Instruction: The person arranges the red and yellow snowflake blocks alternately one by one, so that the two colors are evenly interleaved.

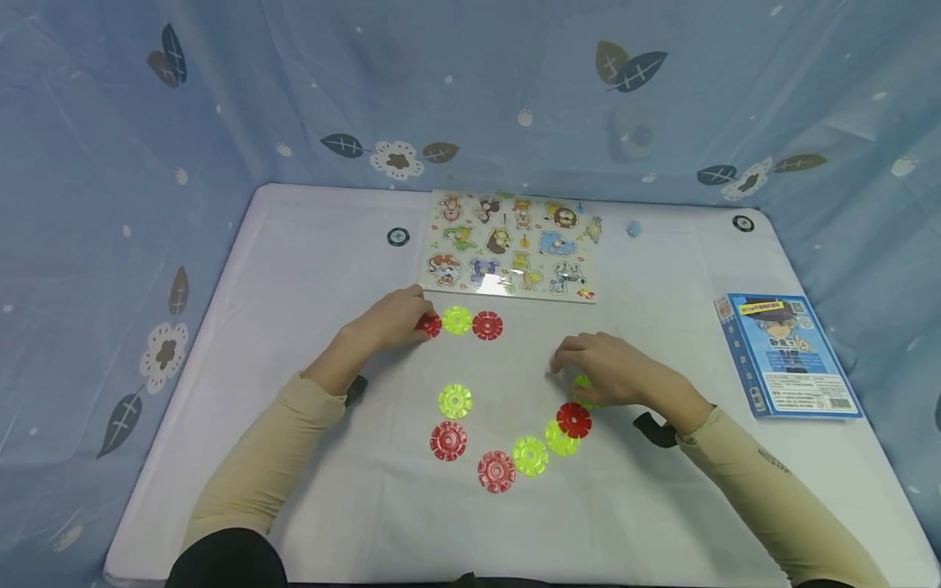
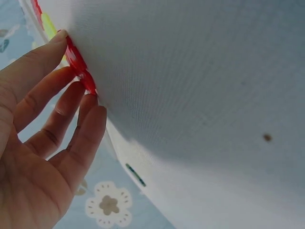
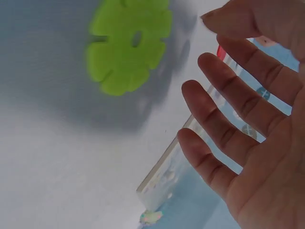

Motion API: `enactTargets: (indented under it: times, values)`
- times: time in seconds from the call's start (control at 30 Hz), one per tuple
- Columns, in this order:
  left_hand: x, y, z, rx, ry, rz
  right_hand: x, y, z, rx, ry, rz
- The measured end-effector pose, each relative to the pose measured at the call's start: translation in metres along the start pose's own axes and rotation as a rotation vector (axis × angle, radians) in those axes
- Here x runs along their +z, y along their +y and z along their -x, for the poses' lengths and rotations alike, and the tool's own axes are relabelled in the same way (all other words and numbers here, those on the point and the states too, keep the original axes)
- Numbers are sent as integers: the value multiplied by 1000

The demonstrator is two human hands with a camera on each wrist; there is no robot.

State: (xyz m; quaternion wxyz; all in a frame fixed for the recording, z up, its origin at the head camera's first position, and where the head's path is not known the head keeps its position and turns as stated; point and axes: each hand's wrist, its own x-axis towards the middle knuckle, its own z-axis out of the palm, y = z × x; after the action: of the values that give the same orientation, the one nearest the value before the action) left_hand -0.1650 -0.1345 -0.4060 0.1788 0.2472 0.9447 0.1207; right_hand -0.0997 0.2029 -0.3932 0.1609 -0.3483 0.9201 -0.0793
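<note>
My left hand (image 1: 393, 320) pinches a red flower-shaped plastic disc (image 2: 76, 59) between thumb and fingers. This disc is at the left end of a short row, beside a yellow-green disc (image 1: 457, 320) and a red disc (image 1: 488, 326). My right hand (image 1: 613, 369) hovers over the table with its fingers apart and loosely bent, holding nothing. A yellow-green disc (image 3: 114, 57) lies beneath it, partly hidden in the head view. A curve of discs runs from there: a red disc (image 1: 574, 420), yellow-green discs (image 1: 530, 456) and a red one (image 1: 497, 471).
At left of the curve lie a yellow-green disc (image 1: 455, 401) and a red disc (image 1: 448, 441). An animal puzzle board (image 1: 470, 286) is at the back of the white table (image 1: 309, 245). A blue box (image 1: 790, 355) lies at the right, near the table's edge.
</note>
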Motion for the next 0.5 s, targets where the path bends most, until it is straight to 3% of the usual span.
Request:
enactTargets:
  times: [0.27,0.5]
  values:
    - [1,1,0,-25,1,-13,5,5,23,3,-4,21]
    - [0,1,1,-32,-11,-16,11,9,28,-2,-15,33]
